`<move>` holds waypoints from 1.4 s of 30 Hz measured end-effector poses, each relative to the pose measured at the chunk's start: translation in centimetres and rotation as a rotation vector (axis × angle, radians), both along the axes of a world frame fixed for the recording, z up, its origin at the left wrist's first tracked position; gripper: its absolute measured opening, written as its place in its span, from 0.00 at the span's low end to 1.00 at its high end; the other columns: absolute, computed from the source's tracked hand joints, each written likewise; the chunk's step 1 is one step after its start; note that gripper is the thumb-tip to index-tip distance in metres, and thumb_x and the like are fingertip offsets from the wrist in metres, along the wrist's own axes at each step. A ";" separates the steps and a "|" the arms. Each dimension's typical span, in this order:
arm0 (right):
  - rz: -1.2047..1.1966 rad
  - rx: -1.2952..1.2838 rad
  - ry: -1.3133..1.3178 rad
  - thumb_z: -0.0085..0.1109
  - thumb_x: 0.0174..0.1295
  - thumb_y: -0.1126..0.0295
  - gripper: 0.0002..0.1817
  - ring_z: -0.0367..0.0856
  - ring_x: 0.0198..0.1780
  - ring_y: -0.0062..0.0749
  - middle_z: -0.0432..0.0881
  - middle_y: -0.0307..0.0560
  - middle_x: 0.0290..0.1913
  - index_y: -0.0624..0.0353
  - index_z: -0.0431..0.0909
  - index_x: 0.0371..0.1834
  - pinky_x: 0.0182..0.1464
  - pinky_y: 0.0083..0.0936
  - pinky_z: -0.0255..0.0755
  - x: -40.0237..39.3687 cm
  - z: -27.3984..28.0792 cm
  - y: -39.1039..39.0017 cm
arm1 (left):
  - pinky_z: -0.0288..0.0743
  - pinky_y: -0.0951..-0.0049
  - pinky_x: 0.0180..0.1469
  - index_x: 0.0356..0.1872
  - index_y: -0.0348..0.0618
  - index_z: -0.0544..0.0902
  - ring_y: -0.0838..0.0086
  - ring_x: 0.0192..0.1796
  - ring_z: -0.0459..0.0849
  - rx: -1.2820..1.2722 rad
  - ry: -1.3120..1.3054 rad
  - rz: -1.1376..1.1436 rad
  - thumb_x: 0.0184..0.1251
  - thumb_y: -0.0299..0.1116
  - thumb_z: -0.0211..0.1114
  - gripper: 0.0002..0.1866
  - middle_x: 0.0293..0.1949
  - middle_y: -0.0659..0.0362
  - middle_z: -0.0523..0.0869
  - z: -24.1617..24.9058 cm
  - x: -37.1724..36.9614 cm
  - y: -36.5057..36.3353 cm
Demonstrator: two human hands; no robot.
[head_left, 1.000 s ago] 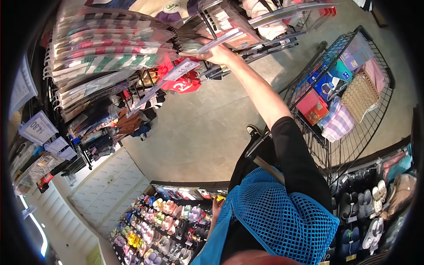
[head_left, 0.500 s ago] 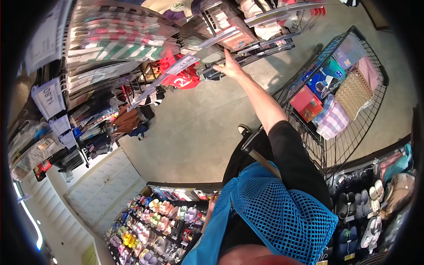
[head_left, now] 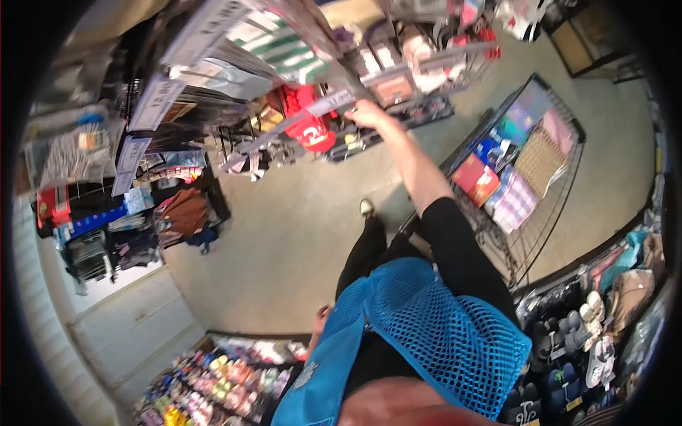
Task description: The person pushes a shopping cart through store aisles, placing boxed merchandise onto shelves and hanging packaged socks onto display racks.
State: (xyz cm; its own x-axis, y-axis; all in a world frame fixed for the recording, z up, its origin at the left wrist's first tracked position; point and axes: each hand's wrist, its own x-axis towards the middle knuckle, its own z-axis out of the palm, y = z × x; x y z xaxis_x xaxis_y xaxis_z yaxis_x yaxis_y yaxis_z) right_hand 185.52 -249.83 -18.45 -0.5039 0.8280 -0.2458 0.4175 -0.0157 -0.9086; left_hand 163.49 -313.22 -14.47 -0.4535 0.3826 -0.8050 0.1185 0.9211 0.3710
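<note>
Right hand (head_left: 369, 113): raised and stretched out to the hanging rack (head_left: 398, 78); the fingers are laid on the lower edge of a packaged item (head_left: 393, 89); whether it is gripped cannot be told.
Left hand (head_left: 321, 321): held low beside the body, only partly seen past the blue mesh vest (head_left: 433, 334); nothing is seen in it.
Price tag (head_left: 328, 104): hung just beside the right hand, next to a red garment (head_left: 307, 128).
Wire cart (head_left: 561, 113): stood to the right of the outstretched arm; folded textiles and boxes are held in it.
Slippers (head_left: 220, 373): displayed in rows at the bottom left.
Shoes (head_left: 590, 334): shelved at the lower right.
</note>
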 end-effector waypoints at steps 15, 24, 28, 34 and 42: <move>-0.554 0.268 -0.190 0.52 0.62 0.65 0.19 0.79 0.51 0.44 0.81 0.54 0.48 0.60 0.73 0.55 0.54 0.34 0.72 13.2 11.6 -24.9 | 0.75 0.59 0.50 0.48 0.31 0.76 0.50 0.43 0.83 -0.080 0.061 -1.375 0.64 0.43 0.53 0.23 0.43 0.40 0.83 -15.6 -24.3 12.8; -1.055 0.289 -0.988 0.51 0.62 0.57 0.19 0.75 0.50 0.49 0.80 0.54 0.46 0.60 0.77 0.47 0.57 0.40 0.64 20.2 3.8 -48.4 | 0.69 0.60 0.58 0.55 0.36 0.73 0.53 0.54 0.77 0.635 0.097 -1.197 0.67 0.38 0.54 0.20 0.52 0.44 0.79 0.6 3.1 37.7; -0.962 -0.249 -0.815 0.45 0.61 0.51 0.22 0.77 0.51 0.51 0.82 0.52 0.44 0.55 0.80 0.46 0.56 0.39 0.67 21.9 6.0 -45.4 | 0.64 0.61 0.62 0.52 0.37 0.75 0.55 0.60 0.72 1.102 0.159 -1.427 0.65 0.35 0.58 0.17 0.55 0.45 0.75 5.0 15.5 38.2; -0.611 -0.559 -0.552 0.43 0.57 0.48 0.27 0.80 0.49 0.50 0.82 0.60 0.43 0.57 0.84 0.39 0.52 0.39 0.72 26.4 6.0 -42.8 | 0.65 0.65 0.63 0.42 0.36 0.82 0.51 0.65 0.67 1.037 0.269 -1.275 0.55 0.29 0.58 0.14 0.65 0.43 0.64 0.7 23.3 34.3; -0.119 -0.246 -0.403 0.36 0.65 0.59 0.23 0.79 0.39 0.60 0.80 0.66 0.39 0.68 0.76 0.36 0.48 0.48 0.71 28.1 2.1 -41.8 | 0.62 0.57 0.65 0.54 0.38 0.76 0.48 0.64 0.65 0.630 0.507 -1.310 0.63 0.38 0.52 0.21 0.70 0.44 0.54 2.5 24.4 33.9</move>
